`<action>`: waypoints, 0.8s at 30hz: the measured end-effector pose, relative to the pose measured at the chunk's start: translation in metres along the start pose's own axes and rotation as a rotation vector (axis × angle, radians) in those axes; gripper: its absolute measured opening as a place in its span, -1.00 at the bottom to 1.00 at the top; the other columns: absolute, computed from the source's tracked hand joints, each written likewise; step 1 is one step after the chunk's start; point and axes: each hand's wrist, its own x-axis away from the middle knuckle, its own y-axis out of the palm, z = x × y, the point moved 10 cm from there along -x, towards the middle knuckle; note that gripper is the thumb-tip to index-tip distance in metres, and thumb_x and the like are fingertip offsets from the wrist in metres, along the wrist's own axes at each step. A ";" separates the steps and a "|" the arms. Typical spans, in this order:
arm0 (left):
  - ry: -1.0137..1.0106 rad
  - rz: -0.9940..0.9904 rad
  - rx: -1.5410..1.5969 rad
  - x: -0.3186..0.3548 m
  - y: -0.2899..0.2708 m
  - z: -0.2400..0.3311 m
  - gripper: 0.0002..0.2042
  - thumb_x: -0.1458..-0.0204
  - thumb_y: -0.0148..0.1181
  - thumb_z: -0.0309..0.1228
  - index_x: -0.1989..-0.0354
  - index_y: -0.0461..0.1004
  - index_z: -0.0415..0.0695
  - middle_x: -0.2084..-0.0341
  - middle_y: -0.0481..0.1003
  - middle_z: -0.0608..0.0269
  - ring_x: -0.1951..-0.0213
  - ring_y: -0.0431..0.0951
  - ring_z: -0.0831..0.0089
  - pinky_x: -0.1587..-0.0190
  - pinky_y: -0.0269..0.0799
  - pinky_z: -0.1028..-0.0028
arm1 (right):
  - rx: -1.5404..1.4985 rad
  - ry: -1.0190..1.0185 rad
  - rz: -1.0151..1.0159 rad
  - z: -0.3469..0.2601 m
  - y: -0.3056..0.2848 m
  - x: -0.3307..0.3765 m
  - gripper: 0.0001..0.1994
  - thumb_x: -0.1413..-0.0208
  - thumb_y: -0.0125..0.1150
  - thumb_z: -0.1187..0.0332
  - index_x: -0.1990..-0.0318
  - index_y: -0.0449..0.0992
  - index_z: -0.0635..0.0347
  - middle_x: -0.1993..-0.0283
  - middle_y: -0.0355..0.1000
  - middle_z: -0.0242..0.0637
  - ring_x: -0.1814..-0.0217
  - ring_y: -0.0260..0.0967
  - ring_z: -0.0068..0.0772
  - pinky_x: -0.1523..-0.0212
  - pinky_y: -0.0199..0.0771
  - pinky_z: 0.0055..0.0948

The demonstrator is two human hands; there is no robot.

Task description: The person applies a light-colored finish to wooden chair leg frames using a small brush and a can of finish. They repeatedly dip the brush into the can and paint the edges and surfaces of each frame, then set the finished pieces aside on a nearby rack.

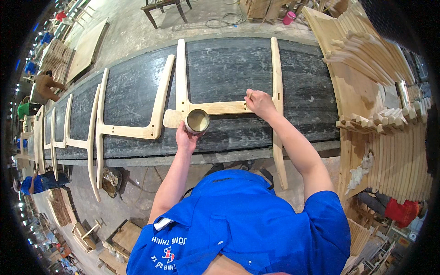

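- Can (pixel 198 110): nr wooden frame's (pixel 222 108) L corner, L hand's (pixel 185 137) fingers clamped round it.
- Prob. light, stiff, spillable; best held round sides.
- R hand (pixel 262 104): nr frame's R joint; fingers curled, can't tell if gripping.

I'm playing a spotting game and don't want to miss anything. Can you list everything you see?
Can: one, greyish with pale contents, near the middle
Wooden frames: at least four, pale, along the table
Table: one, black-topped, across the middle
Flat wooden piece: one, pale, left of the can
Curved wooden parts: many, pale, stacked right
Bucket: one, pink, top right
Plywood sheet: one, tan, upper left
Other people: several, varied clothes, far left and right
Distant clutter: many, mixed, around the edges, too small to name
Shirt: one, blue, bottom
Left hand: one, bare, holding the can
Right hand: one, bare, fingers curled, by the nearest frame
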 end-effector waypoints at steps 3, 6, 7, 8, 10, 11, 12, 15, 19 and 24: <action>0.014 0.052 -0.049 0.000 0.000 0.001 -0.58 -0.22 -0.37 -0.15 -0.09 0.19 -0.18 -0.04 0.27 0.06 -0.06 0.32 0.12 0.01 0.34 -0.07 | -0.006 -0.049 0.016 0.001 -0.005 -0.007 -0.82 -0.01 0.13 0.28 0.42 0.31 0.16 0.57 0.36 -0.17 0.42 0.39 -0.11 0.40 0.39 -0.19; 0.019 0.039 -0.067 -0.005 0.004 -0.002 -0.56 -0.21 -0.37 -0.10 -0.09 0.21 -0.13 -0.01 0.32 0.13 -0.03 0.36 0.17 0.03 0.36 -0.02 | 0.024 -0.075 -0.102 0.010 -0.002 -0.003 -0.85 0.00 0.14 0.33 0.41 0.32 0.16 0.52 0.37 -0.19 0.40 0.39 -0.12 0.38 0.39 -0.21; 0.020 0.020 -0.100 -0.008 0.006 -0.003 -0.57 -0.21 -0.37 -0.11 -0.09 0.22 -0.12 -0.01 0.33 0.14 -0.03 0.36 0.19 0.03 0.36 0.00 | 0.001 -0.167 -0.108 0.002 -0.005 0.000 -0.86 0.00 0.14 0.36 0.42 0.32 0.17 0.49 0.38 -0.19 0.38 0.39 -0.12 0.37 0.39 -0.22; 0.019 -0.001 -0.133 -0.013 0.009 -0.004 -0.58 -0.21 -0.37 -0.11 -0.08 0.23 -0.10 -0.01 0.33 0.15 -0.03 0.36 0.21 0.04 0.36 0.01 | -0.021 -0.256 -0.112 -0.006 -0.010 0.004 -0.87 0.01 0.13 0.38 0.42 0.31 0.18 0.47 0.38 -0.19 0.37 0.38 -0.12 0.35 0.39 -0.22; 0.027 0.021 -0.122 -0.019 0.019 -0.010 -0.62 -0.20 -0.32 -0.13 -0.04 0.27 -0.07 0.05 0.38 0.21 0.02 0.41 0.26 0.11 0.41 0.09 | -0.075 -0.327 -0.130 -0.012 -0.019 0.016 -0.91 0.02 0.12 0.45 0.42 0.33 0.22 0.40 0.37 -0.20 0.35 0.35 -0.16 0.31 0.37 -0.28; 0.026 0.023 -0.155 -0.020 0.029 -0.014 -0.63 -0.20 -0.30 -0.14 -0.03 0.28 -0.07 0.07 0.39 0.23 0.05 0.43 0.27 0.14 0.42 0.12 | -0.167 -0.250 -0.114 -0.006 -0.026 0.019 -0.91 0.02 0.12 0.44 0.42 0.34 0.22 0.42 0.36 -0.21 0.38 0.35 -0.22 0.34 0.36 -0.32; 0.035 0.027 -0.188 -0.022 0.036 -0.014 -0.64 -0.20 -0.28 -0.15 -0.02 0.28 -0.07 0.10 0.40 0.24 0.08 0.45 0.29 0.17 0.44 0.14 | -0.261 -0.182 -0.095 -0.005 -0.035 0.021 -0.91 0.01 0.12 0.43 0.42 0.36 0.22 0.44 0.36 -0.23 0.40 0.34 -0.28 0.36 0.35 -0.36; 0.066 -0.011 -0.256 -0.026 0.066 -0.020 -0.70 -0.19 -0.22 -0.18 0.03 0.29 -0.07 0.20 0.45 0.29 0.20 0.50 0.36 0.29 0.48 0.26 | -0.503 0.002 0.027 0.000 -0.061 0.032 -0.88 -0.06 0.12 0.36 0.40 0.39 0.22 0.56 0.33 -0.33 0.50 0.26 -0.57 0.47 0.27 -0.53; 0.108 -0.077 -0.303 -0.027 0.117 -0.035 -0.74 -0.16 -0.13 -0.22 0.06 0.29 -0.06 0.23 0.45 0.31 0.24 0.50 0.46 0.38 0.48 0.33 | -0.614 0.076 0.234 0.010 -0.083 0.047 -0.82 -0.09 0.11 0.32 0.42 0.38 0.25 0.60 0.35 -0.37 0.56 0.24 -0.59 0.51 0.25 -0.56; 0.099 -0.148 -0.370 -0.015 0.172 -0.056 -0.79 -0.14 -0.08 -0.25 0.11 0.30 -0.01 0.28 0.46 0.40 0.31 0.48 0.57 0.48 0.43 0.49 | -0.975 0.436 0.269 0.071 -0.064 0.074 -0.83 -0.15 0.03 0.33 0.41 0.34 0.22 0.52 0.45 -0.28 0.48 0.44 -0.51 0.45 0.42 -0.55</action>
